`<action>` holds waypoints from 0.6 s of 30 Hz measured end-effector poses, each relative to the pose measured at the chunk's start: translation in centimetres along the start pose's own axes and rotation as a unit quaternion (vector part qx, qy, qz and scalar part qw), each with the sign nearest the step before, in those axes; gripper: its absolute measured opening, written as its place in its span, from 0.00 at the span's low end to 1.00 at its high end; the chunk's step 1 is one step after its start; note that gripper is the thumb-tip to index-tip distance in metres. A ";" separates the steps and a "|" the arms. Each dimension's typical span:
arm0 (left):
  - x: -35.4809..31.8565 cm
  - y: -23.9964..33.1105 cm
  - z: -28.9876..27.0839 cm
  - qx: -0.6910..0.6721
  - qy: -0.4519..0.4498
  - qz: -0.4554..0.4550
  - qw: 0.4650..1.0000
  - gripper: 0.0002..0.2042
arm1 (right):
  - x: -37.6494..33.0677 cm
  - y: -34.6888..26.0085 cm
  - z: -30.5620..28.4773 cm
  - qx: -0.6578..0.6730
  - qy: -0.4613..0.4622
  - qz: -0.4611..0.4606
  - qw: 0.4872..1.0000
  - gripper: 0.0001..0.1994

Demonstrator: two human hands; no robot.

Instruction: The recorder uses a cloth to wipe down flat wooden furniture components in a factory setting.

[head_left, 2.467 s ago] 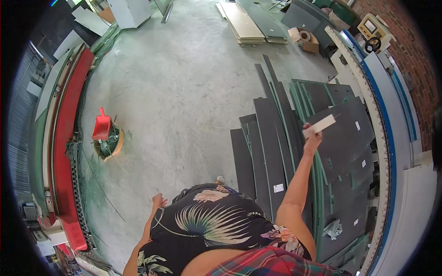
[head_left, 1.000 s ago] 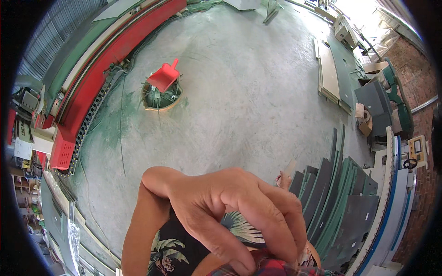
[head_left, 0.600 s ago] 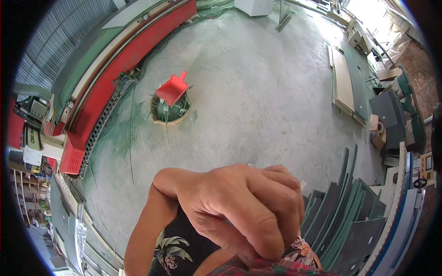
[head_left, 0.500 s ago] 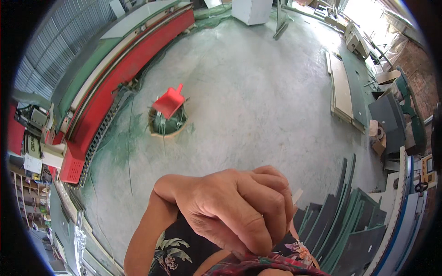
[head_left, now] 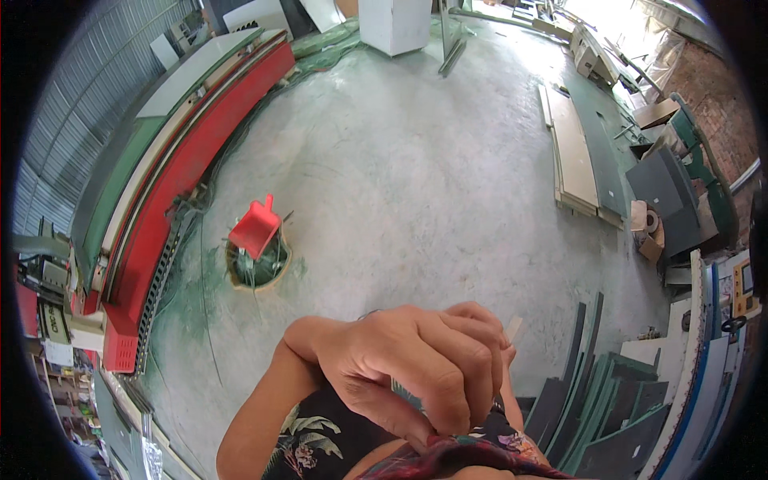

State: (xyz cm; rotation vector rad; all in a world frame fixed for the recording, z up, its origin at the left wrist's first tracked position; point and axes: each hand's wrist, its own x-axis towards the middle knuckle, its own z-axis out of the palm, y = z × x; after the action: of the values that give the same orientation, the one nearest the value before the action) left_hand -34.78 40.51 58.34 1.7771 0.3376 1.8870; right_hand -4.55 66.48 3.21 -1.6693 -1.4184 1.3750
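Note:
My left hand [head_left: 416, 368] is raised close in front of me, its fingers curled down and pressed together at a fold of red plaid cloth [head_left: 488, 454]. Thumb and forefinger meet at the edge of this cloth. Behind it, mostly hidden, is my right hand [head_left: 509, 354]; only a bit of its fingers and the forearm show. A pale flat strip [head_left: 514, 326] sticks up just above the right hand, and whether that hand grips it is hidden. Below both hands lies black clothing with a leaf and flower print [head_left: 308, 436].
A red dustpan [head_left: 256, 227] rests on a round tub [head_left: 280, 276] on the concrete floor. A long red machine bed [head_left: 200, 136] runs along the left. Stacked boards [head_left: 576, 152] lie at right; dark green panels [head_left: 616, 400] stand at lower right. A white cabinet [head_left: 392, 28] is far ahead.
The view has shifted, so the dustpan, tub and red machine sit lower and further left. My left hand has moved slightly right and stays at the plaid cloth.

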 end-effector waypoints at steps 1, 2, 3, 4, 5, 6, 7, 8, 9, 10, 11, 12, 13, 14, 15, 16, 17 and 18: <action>0.4 -1.0 -1.1 -0.041 -0.013 -0.025 0.999 0.09 | 0.4 0.1 0.3 -0.070 -0.025 -0.004 0.997 0.11; 0.9 -1.9 -2.3 -0.083 -0.025 -0.050 0.995 0.10 | 0.7 0.3 1.0 -0.066 -0.022 -0.005 0.998 0.11; 1.3 -2.2 -3.3 -0.077 -0.027 -0.049 0.995 0.10 | 0.4 -0.1 2.0 0.012 -0.026 0.019 0.999 0.11; 1.9 -2.6 -4.1 -0.098 -0.006 -0.060 0.993 0.10 | 0.6 -0.6 2.6 0.090 -0.025 0.042 0.995 0.12; 2.5 -3.0 -5.0 -0.120 0.016 -0.071 0.990 0.10 | 1.4 -1.4 3.2 0.091 -0.025 0.040 0.995 0.12; 3.1 -3.6 -6.2 -0.125 0.014 -0.071 0.990 0.10 | 1.9 -1.5 3.4 0.077 -0.013 0.034 0.996 0.11; 3.8 -4.2 -7.6 -0.158 0.017 -0.066 0.985 0.09 | 2.3 -1.6 3.8 0.063 -0.001 0.029 0.998 0.11; 4.5 -4.8 -8.9 -0.192 0.021 -0.062 0.979 0.10 | 3.1 -1.9 4.0 0.062 0.003 0.032 0.998 0.11; 5.2 -5.4 -10.4 -0.195 0.021 -0.063 0.979 0.10 | 4.3 -2.8 4.4 0.051 0.017 0.034 0.998 0.11; 6.0 -5.9 -11.9 -0.214 0.033 -0.054 0.975 0.10 | 5.1 -3.4 5.0 0.040 0.031 0.038 0.998 0.11; 6.9 -6.3 -13.3 -0.234 0.046 -0.045 0.970 0.11 | 5.7 -3.9 5.8 0.039 0.034 0.042 0.998 0.11; 8.1 -6.5 -14.4 -0.234 0.090 -0.065 0.966 0.11 | 6.4 -4.6 6.0 0.028 0.061 0.057 0.996 0.11; 9.1 -7.0 -16.3 -0.245 0.087 -0.069 0.963 0.11 | 6.8 -5.1 6.2 0.017 0.090 0.074 0.993 0.10; 10.2 -7.6 -18.4 -0.255 0.029 -0.078 0.963 0.10 | 7.2 -5.4 7.0 0.036 0.112 0.067 0.991 0.11; 11.1 -8.2 -20.3 -0.262 -0.032 -0.086 0.961 0.10 | 7.4 -6.6 8.1 0.040 0.122 0.072 0.989 0.11; 11.9 -10.0 -21.6 -0.278 -0.041 -0.090 0.955 0.10 | 8.0 -7.7 9.1 0.036 0.131 0.068 0.988 0.11; 12.6 -12.3 -22.3 -0.325 -0.034 -0.004 0.945 0.10 | 8.7 -8.8 10.1 0.034 0.141 0.066 0.987 0.11; 13.6 -14.4 -22.6 -0.384 -0.027 0.077 0.920 0.11 | 9.1 -8.8 10.5 0.014 0.143 0.063 0.988 0.10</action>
State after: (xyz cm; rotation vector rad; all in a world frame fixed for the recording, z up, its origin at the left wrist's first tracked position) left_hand -54.09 63.52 60.01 1.3196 -0.5233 1.7147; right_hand -18.29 75.45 4.34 -1.8773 -1.1435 1.1579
